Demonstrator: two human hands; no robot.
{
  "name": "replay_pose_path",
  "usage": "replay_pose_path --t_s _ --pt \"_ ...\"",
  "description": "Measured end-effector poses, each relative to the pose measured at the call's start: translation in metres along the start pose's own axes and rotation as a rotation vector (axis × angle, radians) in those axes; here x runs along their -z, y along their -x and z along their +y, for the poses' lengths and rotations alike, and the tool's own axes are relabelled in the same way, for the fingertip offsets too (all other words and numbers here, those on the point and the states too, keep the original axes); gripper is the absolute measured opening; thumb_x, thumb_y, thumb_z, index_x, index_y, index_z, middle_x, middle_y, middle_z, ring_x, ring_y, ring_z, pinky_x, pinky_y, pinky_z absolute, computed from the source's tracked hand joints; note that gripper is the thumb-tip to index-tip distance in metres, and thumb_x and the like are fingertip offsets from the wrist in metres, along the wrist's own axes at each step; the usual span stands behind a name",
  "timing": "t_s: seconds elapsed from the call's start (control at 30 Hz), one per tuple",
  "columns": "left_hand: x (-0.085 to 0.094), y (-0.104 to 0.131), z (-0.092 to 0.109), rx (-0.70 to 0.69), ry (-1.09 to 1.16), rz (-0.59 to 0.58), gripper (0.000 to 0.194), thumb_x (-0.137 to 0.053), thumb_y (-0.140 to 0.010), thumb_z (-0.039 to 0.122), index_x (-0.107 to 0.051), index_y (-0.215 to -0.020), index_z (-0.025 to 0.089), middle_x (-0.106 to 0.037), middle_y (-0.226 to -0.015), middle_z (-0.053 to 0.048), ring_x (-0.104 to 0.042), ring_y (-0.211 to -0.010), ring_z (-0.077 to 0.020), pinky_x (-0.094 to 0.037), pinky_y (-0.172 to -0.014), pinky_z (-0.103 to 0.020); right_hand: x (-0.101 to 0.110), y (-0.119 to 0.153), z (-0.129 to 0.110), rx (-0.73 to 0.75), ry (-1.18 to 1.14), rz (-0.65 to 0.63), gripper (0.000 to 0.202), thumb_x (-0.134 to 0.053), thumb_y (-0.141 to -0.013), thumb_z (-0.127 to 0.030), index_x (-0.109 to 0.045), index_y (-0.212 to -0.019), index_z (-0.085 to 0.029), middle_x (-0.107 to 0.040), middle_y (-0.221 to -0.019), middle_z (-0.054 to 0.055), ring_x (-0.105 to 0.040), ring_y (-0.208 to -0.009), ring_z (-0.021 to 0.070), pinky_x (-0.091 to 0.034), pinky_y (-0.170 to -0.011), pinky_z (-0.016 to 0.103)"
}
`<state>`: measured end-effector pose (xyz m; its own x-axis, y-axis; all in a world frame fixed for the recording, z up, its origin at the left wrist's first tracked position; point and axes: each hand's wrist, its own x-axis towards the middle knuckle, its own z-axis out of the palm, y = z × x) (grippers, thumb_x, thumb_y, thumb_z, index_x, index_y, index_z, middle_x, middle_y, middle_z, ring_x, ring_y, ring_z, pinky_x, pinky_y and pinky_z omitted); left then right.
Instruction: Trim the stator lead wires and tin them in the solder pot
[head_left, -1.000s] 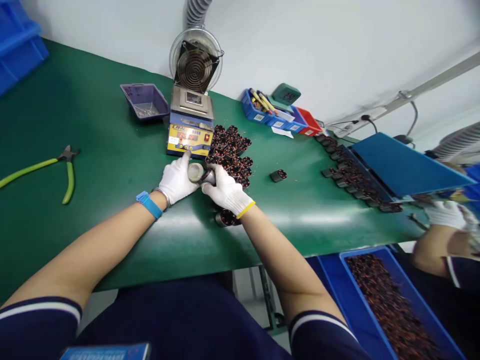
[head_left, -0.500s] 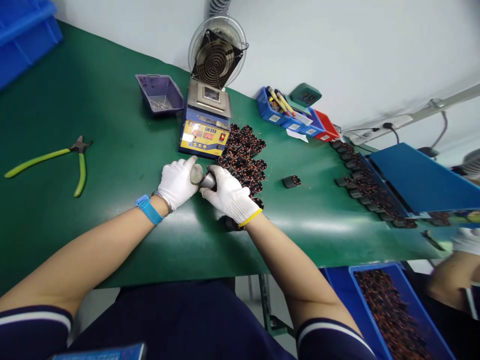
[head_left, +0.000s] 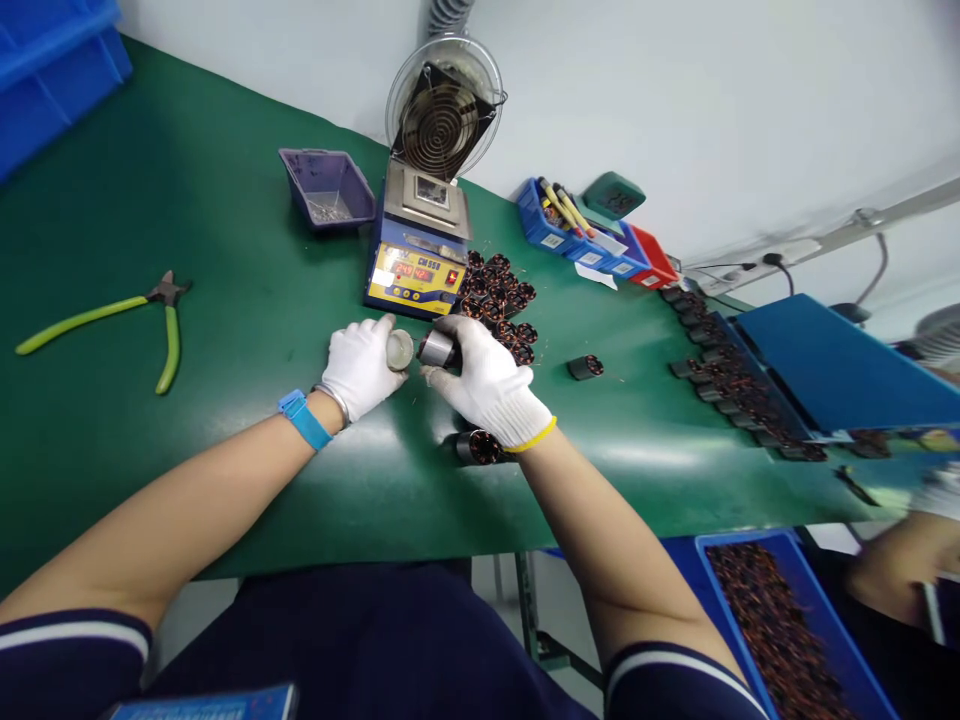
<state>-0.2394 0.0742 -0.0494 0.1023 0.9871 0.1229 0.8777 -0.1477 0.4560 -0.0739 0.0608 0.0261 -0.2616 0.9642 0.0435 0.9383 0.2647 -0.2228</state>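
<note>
Since the earlier frame, the right hand [head_left: 491, 378] has drawn the silver metal cylinder [head_left: 436, 348] off the small round whitish cup [head_left: 400, 349], leaving a narrow gap. The right hand is clamped on the cylinder; the left hand [head_left: 360, 367] has its fingers around the cup's side. The hands are apart, just short of the yellow-fronted blue machine [head_left: 415, 278].

Green tabletop [head_left: 247, 480] stretches from the left hand to one pair of green-handled pliers [head_left: 166, 291], and down to the near edge. One purple plastic tray [head_left: 330, 193] sits left of the machine. Three blue bins [head_left: 541, 232] and one red bin [head_left: 651, 255] line the wall. One dark cylinder with copper windings [head_left: 585, 367] lies apart to the right; at least one more [head_left: 475, 448] lies beside the right wrist. The cluster of wound cylinders [head_left: 499, 295] is too packed to count.
</note>
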Motion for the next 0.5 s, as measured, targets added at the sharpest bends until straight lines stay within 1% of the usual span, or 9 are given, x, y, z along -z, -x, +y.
replay_pose_path --t_s 0.07,0.1,0.17,0.23,0.3,0.37,0.5 --pt "-0.001 0.0 0.0 0.002 -0.003 0.0 0.077 -0.073 -0.071 0.046 -0.05 -0.137 0.015 -0.067 -0.116 -0.013 -0.062 -0.105 -0.0337 -0.044 -0.084 -0.041 0.002 0.004 -0.003 0.002 0.128 0.034 0.058 -0.064 -0.083 -0.039 -0.051 -0.137 -0.026 -0.057 -0.133 0.011 -0.064 -0.098 0.0291 -0.052 -0.078 0.04" --pt "-0.001 0.001 0.0 0.003 -0.006 0.001 0.078 -0.074 -0.07 0.045 -0.05 -0.137 0.015 -0.067 -0.116 -0.013 -0.062 -0.105 -0.0337 -0.044 -0.084 -0.041 0.003 0.005 -0.005 0.017 0.211 0.029 0.057 -0.063 -0.085 -0.039 -0.051 -0.139 -0.028 -0.056 -0.133 0.012 -0.064 -0.097 0.0294 -0.052 -0.076 0.039" --pt "-0.001 0.001 -0.001 0.0 -0.015 0.003 0.079 -0.075 -0.069 0.044 -0.049 -0.138 0.014 -0.067 -0.117 -0.014 -0.061 -0.106 -0.034 -0.044 -0.085 -0.042 0.004 0.004 -0.011 0.062 0.362 -0.024 0.05 -0.057 -0.09 -0.035 -0.053 -0.139 -0.028 -0.056 -0.128 0.014 -0.062 -0.097 0.0297 -0.049 -0.075 0.038" --pt "-0.002 0.001 -0.001 -0.005 -0.022 0.001 0.079 -0.074 -0.071 0.043 -0.049 -0.139 0.014 -0.066 -0.119 -0.014 -0.061 -0.106 -0.0341 -0.044 -0.085 -0.042 0.004 0.0 -0.017 0.067 0.461 -0.099 0.042 -0.045 -0.097 -0.031 -0.054 -0.137 -0.029 -0.058 -0.123 0.015 -0.061 -0.097 0.029 -0.047 -0.074 0.037" --pt "-0.003 0.0 -0.001 -0.007 -0.031 -0.001 0.077 -0.073 -0.072 0.043 -0.049 -0.139 0.013 -0.066 -0.119 -0.015 -0.062 -0.106 -0.0342 -0.045 -0.085 -0.042 0.002 -0.004 -0.022 0.034 0.494 -0.158 0.04 -0.034 -0.101 -0.03 -0.056 -0.136 -0.03 -0.059 -0.122 0.015 -0.061 -0.095 0.0284 -0.046 -0.073 0.037" --pt "-0.003 0.0 -0.001 -0.012 -0.041 0.004 0.075 -0.071 -0.073 0.044 -0.049 -0.138 0.014 -0.066 -0.118 -0.015 -0.062 -0.105 -0.0344 -0.045 -0.085 -0.042 0.0 -0.007 -0.025 0.019 0.489 -0.18 0.042 -0.028 -0.103 -0.03 -0.056 -0.134 -0.029 -0.059 -0.123 0.016 -0.06 -0.095 0.0291 -0.045 -0.073 0.038" --pt "-0.002 0.0 0.0 -0.009 -0.06 0.004 0.074 -0.069 -0.075 0.047 -0.05 -0.138 0.014 -0.067 -0.115 -0.015 -0.063 -0.104 -0.0345 -0.045 -0.084 -0.042 0.001 -0.006 -0.027 0.014 0.47 -0.193 0.043 -0.026 -0.104 -0.029 -0.057 -0.133 -0.026 -0.06 -0.12 0.017 -0.059 -0.097 0.0287 -0.045 -0.075 0.038"
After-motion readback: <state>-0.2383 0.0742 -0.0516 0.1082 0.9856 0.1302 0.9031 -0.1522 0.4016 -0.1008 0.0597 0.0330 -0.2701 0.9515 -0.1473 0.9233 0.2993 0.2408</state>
